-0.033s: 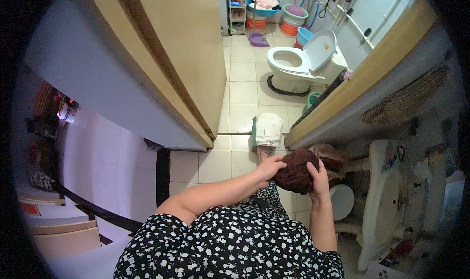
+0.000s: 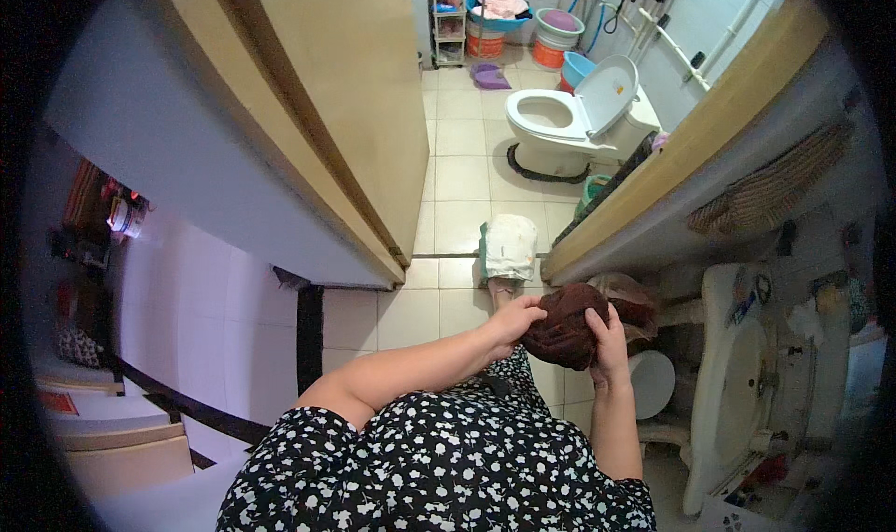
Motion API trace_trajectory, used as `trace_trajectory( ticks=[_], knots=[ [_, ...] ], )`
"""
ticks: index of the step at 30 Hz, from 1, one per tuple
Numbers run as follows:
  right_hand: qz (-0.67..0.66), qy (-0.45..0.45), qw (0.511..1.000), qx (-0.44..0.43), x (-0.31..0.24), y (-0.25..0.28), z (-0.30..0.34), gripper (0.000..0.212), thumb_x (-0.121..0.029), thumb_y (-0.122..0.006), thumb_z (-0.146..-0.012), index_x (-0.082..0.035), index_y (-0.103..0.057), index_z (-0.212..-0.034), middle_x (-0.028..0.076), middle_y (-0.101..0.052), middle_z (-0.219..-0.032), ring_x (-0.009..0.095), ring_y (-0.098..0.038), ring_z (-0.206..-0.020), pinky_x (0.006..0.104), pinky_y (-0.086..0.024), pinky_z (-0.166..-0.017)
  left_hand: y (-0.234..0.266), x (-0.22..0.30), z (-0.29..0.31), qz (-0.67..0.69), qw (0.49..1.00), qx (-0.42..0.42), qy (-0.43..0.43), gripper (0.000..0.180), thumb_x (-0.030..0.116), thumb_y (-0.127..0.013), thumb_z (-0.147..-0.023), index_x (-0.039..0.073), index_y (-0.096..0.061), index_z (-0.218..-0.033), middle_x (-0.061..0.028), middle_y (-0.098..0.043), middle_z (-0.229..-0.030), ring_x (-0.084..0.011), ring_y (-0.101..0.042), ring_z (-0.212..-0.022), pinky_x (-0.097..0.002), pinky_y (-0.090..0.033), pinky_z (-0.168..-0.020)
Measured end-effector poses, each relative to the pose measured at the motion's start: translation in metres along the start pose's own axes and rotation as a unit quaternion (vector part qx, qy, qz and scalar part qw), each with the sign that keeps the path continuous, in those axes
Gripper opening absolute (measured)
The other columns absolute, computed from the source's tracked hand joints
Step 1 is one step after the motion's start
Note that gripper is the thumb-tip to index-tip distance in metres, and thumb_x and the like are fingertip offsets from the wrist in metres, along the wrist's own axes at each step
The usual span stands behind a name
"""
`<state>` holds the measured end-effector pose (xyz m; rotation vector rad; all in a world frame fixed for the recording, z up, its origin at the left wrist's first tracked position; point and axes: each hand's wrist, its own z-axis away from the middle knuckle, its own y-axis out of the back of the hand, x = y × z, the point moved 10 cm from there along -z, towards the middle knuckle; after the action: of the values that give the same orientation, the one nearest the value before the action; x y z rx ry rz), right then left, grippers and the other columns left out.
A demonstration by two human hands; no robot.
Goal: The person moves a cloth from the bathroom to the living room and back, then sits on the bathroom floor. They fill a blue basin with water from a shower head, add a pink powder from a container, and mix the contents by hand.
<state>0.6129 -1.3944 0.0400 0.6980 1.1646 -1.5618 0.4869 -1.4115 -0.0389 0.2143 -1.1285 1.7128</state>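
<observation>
A bunched dark reddish-brown cloth (image 2: 566, 331) is held up in front of my body, over the tiled floor. My left hand (image 2: 515, 322) grips its left side, with the thumb on top and the other fingers partly hidden. On the cloth's right side my right hand (image 2: 609, 343) is closed, thumb and fingers pressed into the folds. Just beyond the right hand is a clear, bag-like thing (image 2: 637, 306) with something reddish-brown in it. My foot, in a slipper (image 2: 504, 289), shows below the cloth, close to a white cloth-like mat (image 2: 511, 246).
A washbasin (image 2: 737, 383) stands at right, with a white round bucket (image 2: 651, 385) beside it. Ahead, a doorway with an open door (image 2: 359, 93) leads to a toilet (image 2: 560, 126), a purple dustpan (image 2: 490, 77), tubs and a shelf rack (image 2: 449, 19). A knitted cloth (image 2: 775, 182) hangs at right.
</observation>
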Motion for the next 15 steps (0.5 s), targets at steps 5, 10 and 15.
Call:
trace_trajectory(
  ticks=[5, 10, 15],
  knots=[
    [-0.003, 0.019, 1.0, 0.021, -0.011, 0.023, 0.002, 0.034, -0.014, -0.058, -0.089, 0.0, -0.049, -0.118, 0.009, -0.059, -0.108, 0.018, -0.06, -0.093, 0.032, -0.05, -0.079, -0.018, 0.003, -0.01, -0.015, 1.0, -0.01, 0.007, 0.025, 0.008, -0.047, -0.09, 0.002, -0.051, -0.114, -0.0082, -0.059, -0.106, -0.019, -0.058, -0.096, -0.0331, -0.048, -0.086],
    [-0.057, 0.032, 0.996, 0.054, -0.023, 0.042, -0.004, 0.033, -0.018, -0.055, -0.092, -0.002, -0.048, -0.12, 0.009, -0.058, -0.112, 0.019, -0.059, -0.096, 0.0331, -0.05, -0.081, -0.038, 0.021, -0.018, 0.05, 0.999, -0.01, 0.003, 0.024, 0.011, -0.046, -0.093, 0.003, -0.052, -0.114, -0.0073, -0.06, -0.107, -0.0185, -0.059, -0.096, -0.0325, -0.047, -0.086],
    [-0.049, 0.017, 0.997, 0.049, -0.014, 0.061, -0.017, 0.032, -0.019, -0.051, -0.094, -0.003, -0.049, -0.121, 0.007, -0.056, -0.116, 0.019, -0.056, -0.103, 0.0329, -0.046, -0.088, -0.032, 0.0, -0.045, 0.024, 0.999, 0.005, 0.036, 0.025, 0.012, -0.047, -0.092, 0.005, -0.053, -0.115, -0.0062, -0.061, -0.106, -0.0161, -0.059, -0.093, -0.0298, -0.048, -0.082]
  ],
)
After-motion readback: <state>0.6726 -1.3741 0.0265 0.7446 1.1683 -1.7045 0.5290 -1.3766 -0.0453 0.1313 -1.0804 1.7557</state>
